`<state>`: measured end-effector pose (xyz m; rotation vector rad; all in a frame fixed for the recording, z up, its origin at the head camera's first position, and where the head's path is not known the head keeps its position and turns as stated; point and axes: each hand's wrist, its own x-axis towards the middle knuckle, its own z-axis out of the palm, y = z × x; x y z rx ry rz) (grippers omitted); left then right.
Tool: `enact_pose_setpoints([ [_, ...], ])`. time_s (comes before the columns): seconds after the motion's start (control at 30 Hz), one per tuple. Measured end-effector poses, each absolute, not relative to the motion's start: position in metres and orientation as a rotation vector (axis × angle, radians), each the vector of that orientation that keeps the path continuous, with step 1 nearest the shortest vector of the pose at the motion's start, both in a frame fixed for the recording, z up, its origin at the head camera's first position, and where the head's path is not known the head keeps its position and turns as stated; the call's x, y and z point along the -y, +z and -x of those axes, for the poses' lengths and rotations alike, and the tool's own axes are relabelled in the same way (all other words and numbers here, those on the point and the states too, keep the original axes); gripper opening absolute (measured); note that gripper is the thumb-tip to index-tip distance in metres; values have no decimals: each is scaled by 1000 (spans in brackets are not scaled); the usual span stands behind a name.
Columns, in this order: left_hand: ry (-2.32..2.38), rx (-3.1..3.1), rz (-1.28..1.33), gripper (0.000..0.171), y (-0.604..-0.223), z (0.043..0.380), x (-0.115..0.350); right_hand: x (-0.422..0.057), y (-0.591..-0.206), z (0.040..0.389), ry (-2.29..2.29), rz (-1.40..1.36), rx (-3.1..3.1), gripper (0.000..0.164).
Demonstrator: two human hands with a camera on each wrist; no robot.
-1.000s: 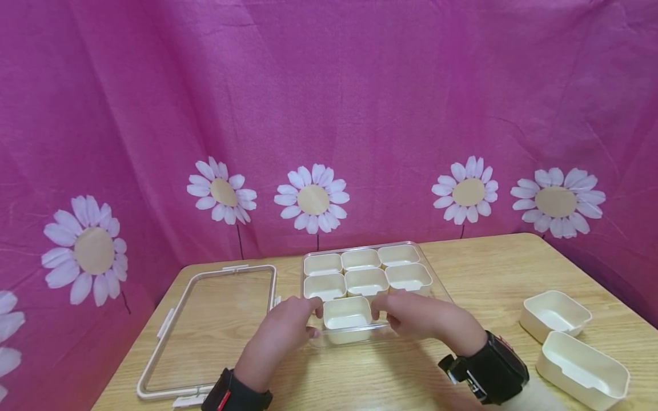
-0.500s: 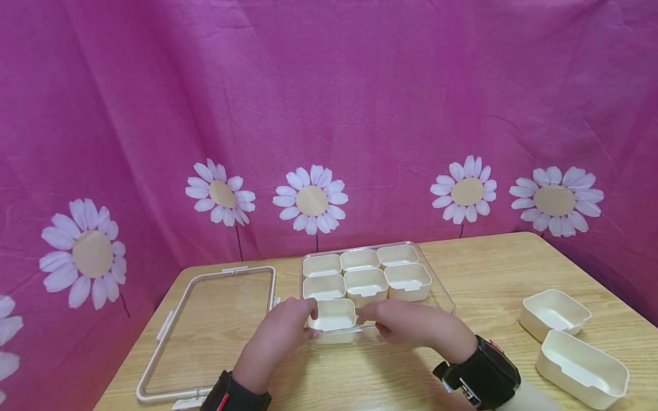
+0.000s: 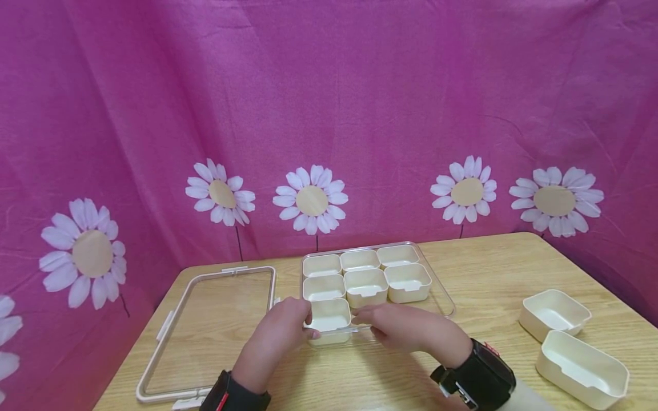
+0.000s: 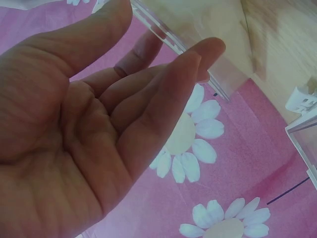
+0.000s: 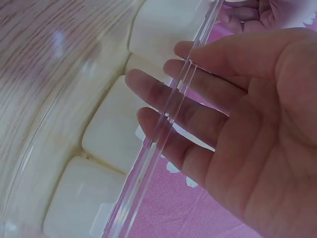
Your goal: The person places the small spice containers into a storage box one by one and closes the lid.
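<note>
A cream bin (image 3: 330, 315) sits at the front left of a clear rectangular box (image 3: 441, 285), between my two hands. My left hand (image 3: 284, 323) is at the bin's left end, with its thumb near the box's front edge. In the left wrist view its fingers (image 4: 153, 116) look loosely bent, with a gap to the thumb. From the right, my right hand (image 3: 406, 326) reaches over the front wall, its fingertips at the bin's right side. The right wrist view has those fingers (image 5: 193, 116) nearly straight, crossing the clear rim. Several more cream bins (image 3: 366, 288) fill two rows behind.
Left of the box, a clear lid (image 3: 226, 337) with a pale frame and side clips lies on the wooden table (image 3: 493, 268). A small cream bin (image 3: 554, 314) and a longer one (image 3: 583, 368) stand at the right. A pink flowered curtain (image 3: 380, 114) hangs behind.
The front bin has shifted left within the clear box, into the left corner area. My right hand has moved left with it; my left hand has barely moved.
</note>
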<state>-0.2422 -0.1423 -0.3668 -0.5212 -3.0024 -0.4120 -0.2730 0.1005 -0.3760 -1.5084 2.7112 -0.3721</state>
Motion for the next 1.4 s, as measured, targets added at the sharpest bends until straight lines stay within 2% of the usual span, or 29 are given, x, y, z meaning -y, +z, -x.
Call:
enact_pose_setpoints([
  [0.3,-412,3035,444,30,-363,239,142,-99,-371,272,-451,1512,-2656,33],
  [1.07,-395,2993,463,32,-364,238,142,-100,-374,271,-407,1493,-2676,34],
  [1.4,-387,3010,447,32,-363,240,140,-140,-346,279,-466,1515,-2799,23],
])
